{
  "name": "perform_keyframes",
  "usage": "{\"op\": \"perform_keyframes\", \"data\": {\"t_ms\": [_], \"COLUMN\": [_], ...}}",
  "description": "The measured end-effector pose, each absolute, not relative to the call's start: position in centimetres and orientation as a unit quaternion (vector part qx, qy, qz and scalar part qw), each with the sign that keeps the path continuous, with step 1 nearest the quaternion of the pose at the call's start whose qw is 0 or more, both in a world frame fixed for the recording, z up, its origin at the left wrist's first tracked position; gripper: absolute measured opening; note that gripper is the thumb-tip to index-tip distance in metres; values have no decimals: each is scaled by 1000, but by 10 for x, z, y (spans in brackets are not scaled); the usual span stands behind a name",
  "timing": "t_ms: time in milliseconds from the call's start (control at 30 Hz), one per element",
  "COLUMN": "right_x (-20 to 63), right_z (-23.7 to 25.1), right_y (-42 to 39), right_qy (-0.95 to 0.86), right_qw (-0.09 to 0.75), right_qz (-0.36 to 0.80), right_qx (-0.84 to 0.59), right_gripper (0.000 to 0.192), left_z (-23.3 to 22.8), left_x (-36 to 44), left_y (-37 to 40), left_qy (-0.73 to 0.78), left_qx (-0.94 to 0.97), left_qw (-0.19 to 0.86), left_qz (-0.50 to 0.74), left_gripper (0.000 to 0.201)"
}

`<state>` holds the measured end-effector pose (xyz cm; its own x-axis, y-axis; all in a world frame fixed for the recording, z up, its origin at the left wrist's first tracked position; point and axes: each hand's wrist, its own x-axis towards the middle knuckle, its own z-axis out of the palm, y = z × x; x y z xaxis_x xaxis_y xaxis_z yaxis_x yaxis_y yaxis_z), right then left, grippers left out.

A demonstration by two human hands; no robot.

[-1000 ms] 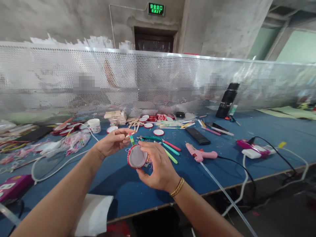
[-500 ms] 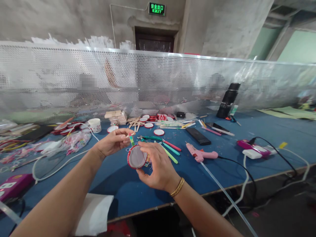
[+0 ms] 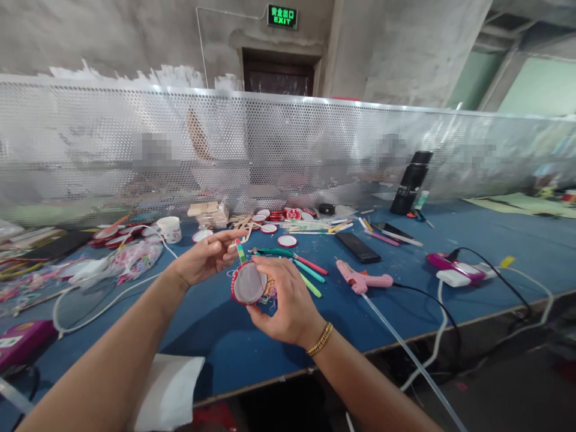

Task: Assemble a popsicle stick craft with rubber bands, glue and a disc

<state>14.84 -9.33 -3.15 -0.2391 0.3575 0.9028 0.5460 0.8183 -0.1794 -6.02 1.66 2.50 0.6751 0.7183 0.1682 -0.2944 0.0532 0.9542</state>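
Observation:
My right hand (image 3: 288,300) grips a small round disc (image 3: 249,284) by its right edge, thumb below and fingers above. The disc has a red rim and a greyish-white face turned toward me. From its top stands a flat stick (image 3: 240,251) with green, red and pale bands. My left hand (image 3: 207,258) is just left of the stick's tip, its index finger stretched out and apart from the thumb, with nothing seen in its grasp. Behind the disc, partly hidden, lies a bunch of multicoloured strings (image 3: 270,294).
Felt pens (image 3: 310,270) and green-handled pliers (image 3: 270,252) lie just beyond my hands. A pink glue gun (image 3: 364,279) with its cord sits to the right, near a black phone (image 3: 359,247). Wooden sticks, red-rimmed discs and a paper cup (image 3: 169,229) stand before the perforated screen (image 3: 288,150).
My left fingers, earlier pinching the stick's tip, have parted and moved slightly away from it. My right hand keeps hold of the disc. The whole view has shifted a little.

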Motion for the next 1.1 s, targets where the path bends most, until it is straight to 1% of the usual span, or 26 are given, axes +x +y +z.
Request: {"op": "perform_keyframes", "data": {"t_ms": [67, 200, 367, 500, 667, 767, 867, 967, 1100], "right_x": [148, 148, 147, 144, 137, 128, 115, 96, 65], "right_z": [-32, -33, -35, -33, -19, -12, -9, -6, -2], "right_y": [-92, -90, -88, -85, -69, -50, -20, 18, 72], "right_qy": [-773, -759, -759, -767, -800, -818, -833, -844, -837], "right_qw": [551, 558, 545, 508, 437, 398, 350, 309, 292], "right_qz": [-90, -97, -84, -55, -40, -40, -37, -19, -7], "right_qx": [-302, -322, -346, -388, -410, -413, -427, -437, -463], "right_gripper": [63, 63, 62, 64, 61, 60, 59, 61, 67], "left_z": [27, 29, 26, 22, 21, 27, 36, 43, 43], "left_x": [-57, -48, -48, -61, -81, -90, -94, -95, -97], "left_y": [15, 18, 34, 47, 59, 60, 56, 51, 50], "left_qy": [196, 262, 378, 422, 410, 380, 357, 364, 360], "left_qx": [573, 525, 443, 365, 322, 309, 278, 263, 268], "left_qw": [700, 664, 578, 458, 366, 340, 319, 322, 320], "left_qz": [380, 464, 572, 692, 770, 803, 833, 833, 834], "left_gripper": [58, 41, 30, 14, 25, 26, 20, 20, 23]}}
